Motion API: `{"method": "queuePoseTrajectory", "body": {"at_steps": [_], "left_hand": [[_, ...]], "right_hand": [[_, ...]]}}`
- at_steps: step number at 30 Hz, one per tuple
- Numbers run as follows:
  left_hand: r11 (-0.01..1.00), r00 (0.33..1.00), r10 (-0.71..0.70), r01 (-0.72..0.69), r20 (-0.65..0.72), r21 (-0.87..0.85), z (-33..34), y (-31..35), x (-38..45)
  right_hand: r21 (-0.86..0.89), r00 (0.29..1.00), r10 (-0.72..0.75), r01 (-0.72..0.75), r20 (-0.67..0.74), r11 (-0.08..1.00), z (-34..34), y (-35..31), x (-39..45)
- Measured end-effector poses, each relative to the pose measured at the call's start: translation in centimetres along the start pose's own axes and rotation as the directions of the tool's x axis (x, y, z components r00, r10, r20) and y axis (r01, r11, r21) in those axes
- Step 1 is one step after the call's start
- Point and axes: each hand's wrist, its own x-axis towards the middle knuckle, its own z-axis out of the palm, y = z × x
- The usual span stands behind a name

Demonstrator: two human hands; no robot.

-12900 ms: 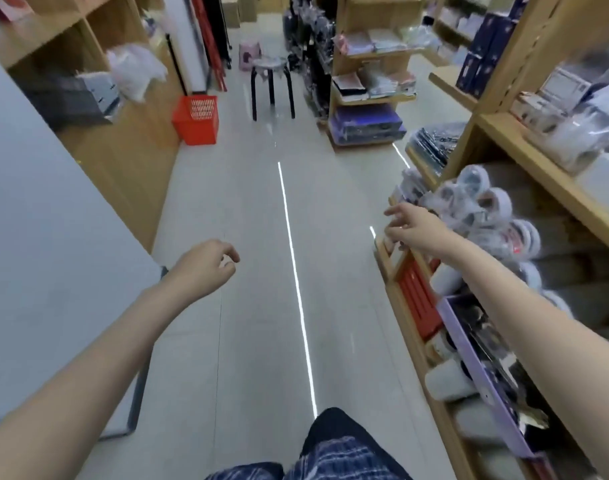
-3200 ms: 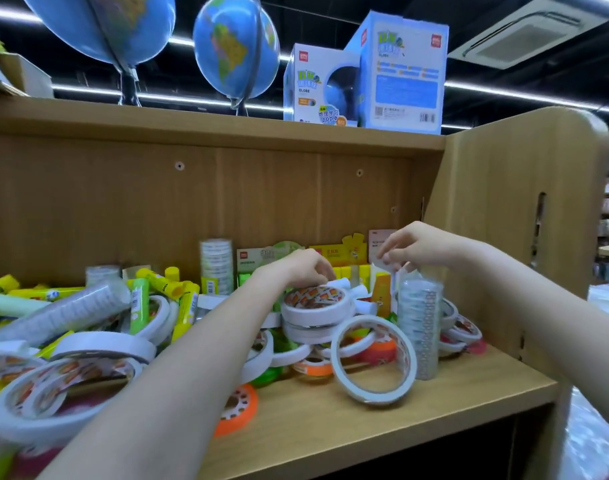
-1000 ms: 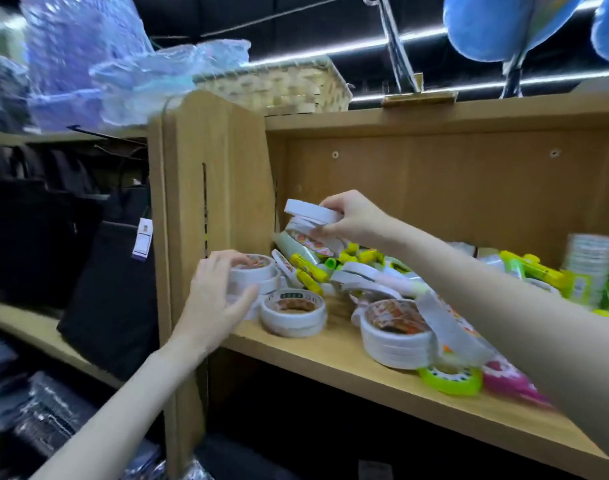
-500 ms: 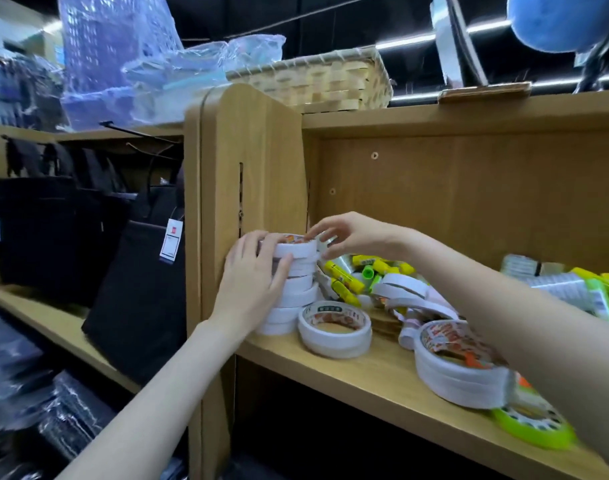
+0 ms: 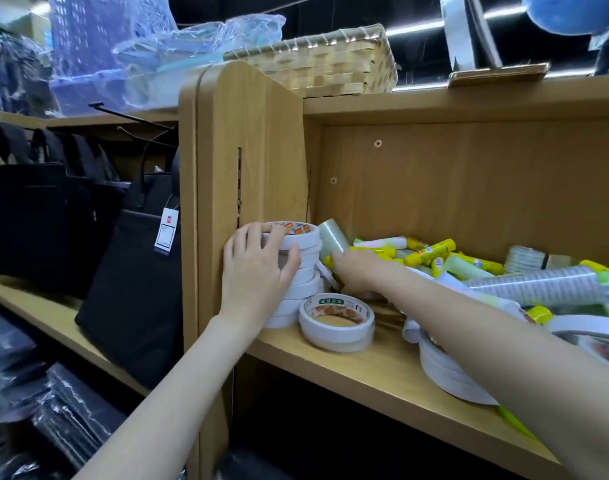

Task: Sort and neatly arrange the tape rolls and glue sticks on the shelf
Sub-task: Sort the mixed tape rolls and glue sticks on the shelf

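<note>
A tall stack of white tape rolls point(image 5: 305, 263) stands in the shelf's left corner against the side panel point(image 5: 251, 150). My left hand point(image 5: 258, 271) wraps around the front of the stack, fingers curved over its top rolls. My right hand point(image 5: 360, 273) reaches down into the jumble just right of the stack, beside a thin leaning white roll point(image 5: 325, 273); its fingertips are hidden. A single wide white tape roll point(image 5: 336, 322) lies flat in front. Yellow glue sticks point(image 5: 431, 252), a clear tape roll point(image 5: 332, 237) and a sleeve of clear rolls point(image 5: 531, 287) lie heaped behind.
More white rolls point(image 5: 448, 374) sit under my right forearm on the wooden shelf board point(image 5: 365, 372). Black bags with a price tag point(image 5: 130, 271) hang on the shelf to the left. A wicker basket point(image 5: 324, 64) and wrapped purple baskets point(image 5: 105, 46) sit on top.
My right hand has left the top of the stack and dropped into the pile to its right. My left hand keeps its place on the stack.
</note>
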Motion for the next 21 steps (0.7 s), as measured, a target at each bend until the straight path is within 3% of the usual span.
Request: {"method": "queuePoseTrajectory", "body": {"at_steps": [2,4,7,9,11,13,16,21], "left_hand": [[1.000,1.000,0.007,-0.007,0.002,0.023,0.0,-0.1,0.1],[0.999,1.000,0.014,-0.015,0.015,0.048,0.0,-0.1,0.2],[0.996,0.999,0.038,-0.041,0.036,0.085,-0.1,-0.1,0.4],[0.995,0.999,0.039,-0.042,0.033,0.090,-0.1,0.0,0.6],[0.998,0.999,0.029,-0.030,0.016,0.060,0.0,0.2,0.8],[1.000,1.000,0.016,-0.016,-0.012,0.018,0.3,0.4,0.8],[1.000,0.999,0.014,-0.014,-0.041,0.000,0.6,0.8,0.5],[0.997,0.997,0.023,-0.018,-0.070,0.068,0.8,1.0,0.5]], "right_hand": [[-0.059,1.000,-0.009,0.010,0.015,0.998,0.0,-0.3,-0.1],[0.023,0.998,-0.006,0.005,0.059,1.000,-0.2,-0.2,-0.3],[0.303,0.997,0.064,-0.070,0.030,0.950,-1.9,1.2,-0.7],[0.546,0.987,0.145,-0.087,-0.065,0.833,-3.5,2.6,-1.2],[0.679,0.970,0.202,-0.057,-0.136,0.732,-4.7,4.3,-1.6],[0.599,0.974,0.148,-0.017,-0.170,0.801,-5.2,5.9,-1.8],[0.248,0.994,0.021,0.005,-0.104,0.969,-4.1,7.0,-1.3],[0.134,0.995,0.069,-0.078,0.066,0.988,-1.9,5.7,-1.1]]}}
